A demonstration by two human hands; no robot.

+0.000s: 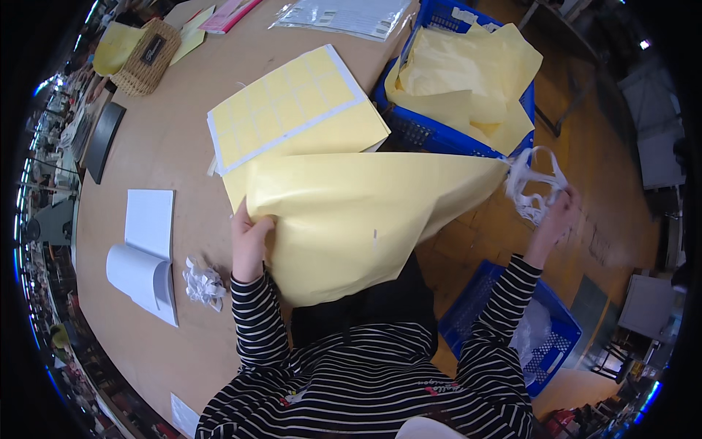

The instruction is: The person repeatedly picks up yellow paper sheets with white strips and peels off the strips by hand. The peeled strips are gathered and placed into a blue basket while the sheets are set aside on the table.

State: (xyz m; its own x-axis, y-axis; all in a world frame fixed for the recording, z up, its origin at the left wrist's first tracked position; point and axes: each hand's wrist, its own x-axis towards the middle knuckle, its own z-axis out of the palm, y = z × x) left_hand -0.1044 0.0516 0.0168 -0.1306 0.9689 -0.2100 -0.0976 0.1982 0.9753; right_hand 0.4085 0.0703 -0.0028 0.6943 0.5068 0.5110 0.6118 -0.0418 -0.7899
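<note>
A large yellow sheet (344,212) spreads in front of me, bent and lifted toward its right corner. My left hand (251,238) pinches its left edge, thumb on top. Out to the right, my right hand (559,216) is closed on a tangle of thin white strips (532,186). These strips meet the sheet's right corner; whether they are still joined to it I cannot tell. Beyond the sheet lies a stack of yellow label sheets (289,106), the top one divided into rectangles with a white border.
A blue crate (417,124) full of crumpled yellow sheets stands at far right. Another blue crate (468,293) with clear plastic sits low right. On the table (197,164) are an open notebook (150,219), a crumpled white strip pile (203,284), a wicker basket (150,58) and plastic-wrapped sheets (344,16).
</note>
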